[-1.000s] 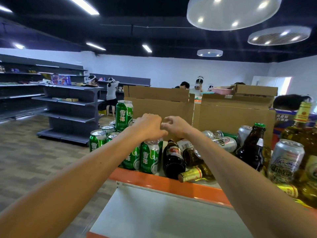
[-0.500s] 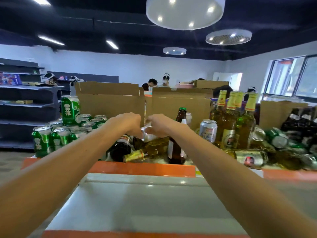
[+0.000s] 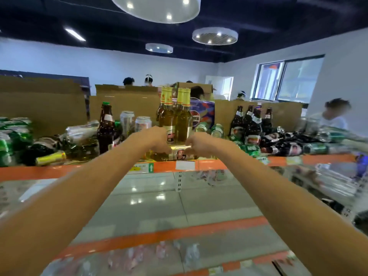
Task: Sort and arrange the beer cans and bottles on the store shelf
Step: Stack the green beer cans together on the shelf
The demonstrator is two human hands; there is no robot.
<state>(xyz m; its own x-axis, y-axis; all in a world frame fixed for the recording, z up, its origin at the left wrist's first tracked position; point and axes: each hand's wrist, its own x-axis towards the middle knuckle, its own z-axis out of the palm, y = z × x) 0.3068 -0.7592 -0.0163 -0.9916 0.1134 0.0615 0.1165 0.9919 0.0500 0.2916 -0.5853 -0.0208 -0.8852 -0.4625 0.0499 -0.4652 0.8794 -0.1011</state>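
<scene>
Both my arms reach forward over the top shelf (image 3: pixel 59 172) with its orange edge. My left hand (image 3: pixel 157 140) and my right hand (image 3: pixel 198 144) curl their fingers from either side onto a golden bottle lying on its side (image 3: pixel 176 154) at the shelf front. Right behind my hands stand several upright golden bottles (image 3: pixel 183 120) with yellow foil necks. A brown bottle (image 3: pixel 106 124) and two silver cans (image 3: pixel 127 120) stand to the left. Green cans (image 3: pixel 12 132) are at far left. Dark bottles (image 3: pixel 249 120) stand at right, with more of them lying down (image 3: pixel 288 146).
Cardboard boxes (image 3: pixel 39 104) wall off the back of the shelf. A yellow-necked bottle (image 3: pixel 50 157) lies among toppled ones on the left. A lower glossy shelf (image 3: pixel 159 206) lies beneath my arms. A person (image 3: pixel 334 116) stands at far right; others are behind the boxes.
The view has swung right along the shelf, from the green cans to the golden bottles. My hands, held close together before, now sit slightly apart on the lying bottle.
</scene>
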